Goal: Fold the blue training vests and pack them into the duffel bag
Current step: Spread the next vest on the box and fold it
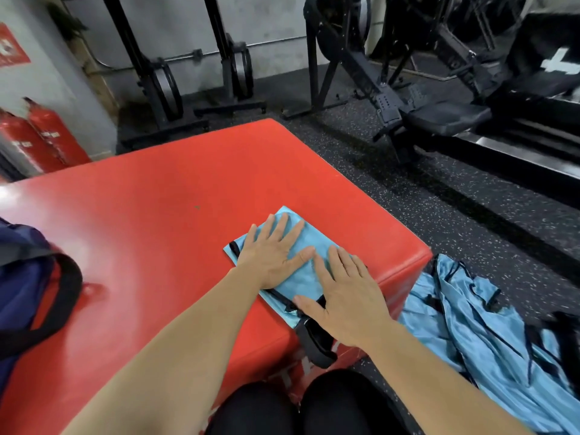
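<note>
A folded light-blue vest [303,276] with black trim lies on the red padded box [175,215], near its right front corner. My left hand [271,252] presses flat on the vest's left half, fingers straight and spread. My right hand [343,296] lies flat on the vest's near right part, fingers straight. A heap of unfolded blue vests [470,334] lies on the floor to the right of the box. The dark blue duffel bag [28,284] with a black strap sits at the left edge of the box top.
Two red fire extinguishers [40,139] stand at the far left by the wall. Black rowing machines [408,98] and upright stands [163,83] fill the far side. Speckled black rubber floor [455,221] lies to the right. My knees [298,403] are below the box.
</note>
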